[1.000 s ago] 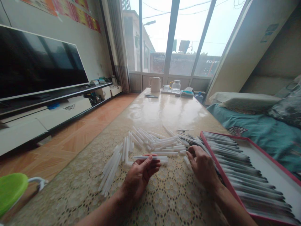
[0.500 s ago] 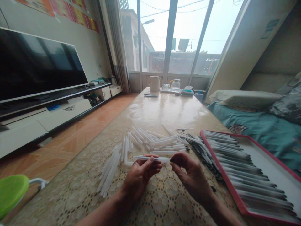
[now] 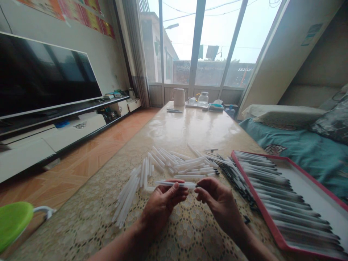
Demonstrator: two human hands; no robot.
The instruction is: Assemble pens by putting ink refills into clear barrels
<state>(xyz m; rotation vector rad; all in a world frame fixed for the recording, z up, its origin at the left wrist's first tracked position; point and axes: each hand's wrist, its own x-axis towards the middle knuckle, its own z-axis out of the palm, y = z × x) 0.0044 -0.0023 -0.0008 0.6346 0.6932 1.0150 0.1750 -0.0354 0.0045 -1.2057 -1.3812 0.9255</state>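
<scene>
My left hand (image 3: 164, 201) is closed around a white pen barrel (image 3: 189, 185), held level just above the table with the thumb on top. At the barrel's right end is a small black end piece (image 3: 197, 186), pinched between the thumb and forefinger of my right hand (image 3: 219, 201). The fingertips partly cover it, so whether it is fully seated cannot be told. Beyond both hands lies a loose pile of white pen barrels (image 3: 187, 165). More barrels (image 3: 127, 199) lie in a bundle on the left. Thin black refills (image 3: 231, 174) are heaped on the right.
A pink-rimmed box (image 3: 268, 221) with rows of black-ended pens stands at the right. The table (image 3: 187, 127) has a patterned cover. A beige jug (image 3: 178, 97) and a glass pitcher (image 3: 203, 98) stand at its far end. A green stool (image 3: 16, 223) is at lower left.
My right hand has shifted very slightly left with the black end piece, against the barrel's end. My left hand keeps its hold, almost unmoved.
</scene>
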